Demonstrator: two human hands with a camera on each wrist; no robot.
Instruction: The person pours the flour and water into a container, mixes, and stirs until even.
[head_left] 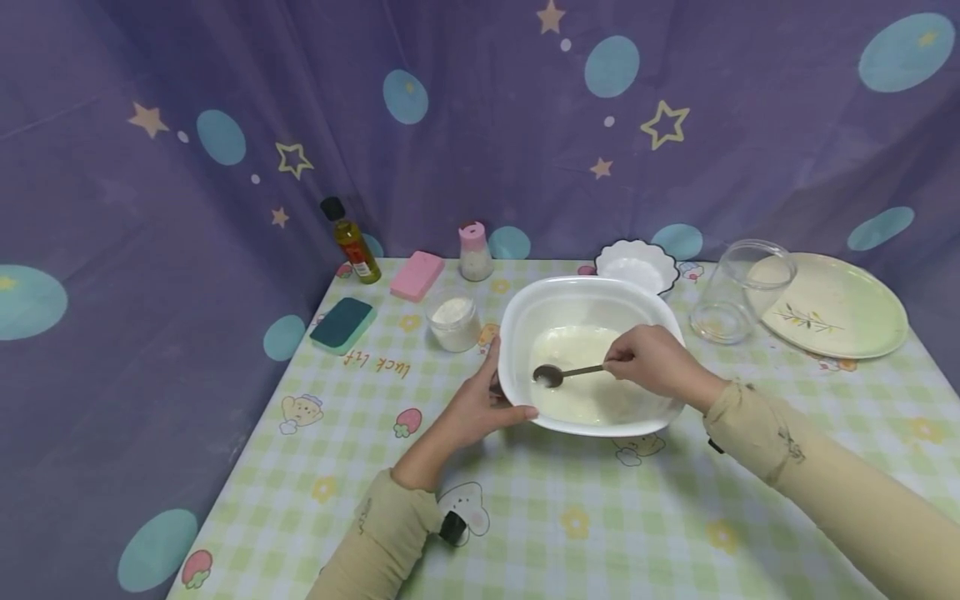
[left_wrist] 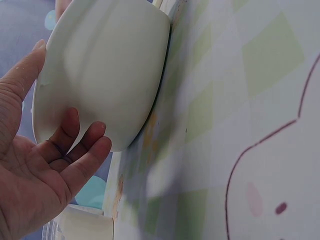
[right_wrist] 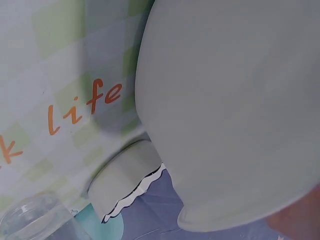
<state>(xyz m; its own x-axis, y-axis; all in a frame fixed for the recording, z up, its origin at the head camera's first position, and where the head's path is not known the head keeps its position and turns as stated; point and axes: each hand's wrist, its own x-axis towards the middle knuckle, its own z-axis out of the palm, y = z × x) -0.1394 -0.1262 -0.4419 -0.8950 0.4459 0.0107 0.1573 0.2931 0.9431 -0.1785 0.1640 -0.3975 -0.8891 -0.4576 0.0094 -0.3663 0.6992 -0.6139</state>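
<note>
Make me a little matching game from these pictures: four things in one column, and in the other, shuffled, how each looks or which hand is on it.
Things:
1. Spoon
2. Large bowl
3. Bottle
4. Plate

Looks or hands:
A. Decorated with a leaf sprig
B. Touched at its rim by the left hand
C. Topped with a black cap
D. Held by the right hand

Right pairs: 1-D, 2-B, 3-C, 4-A
</note>
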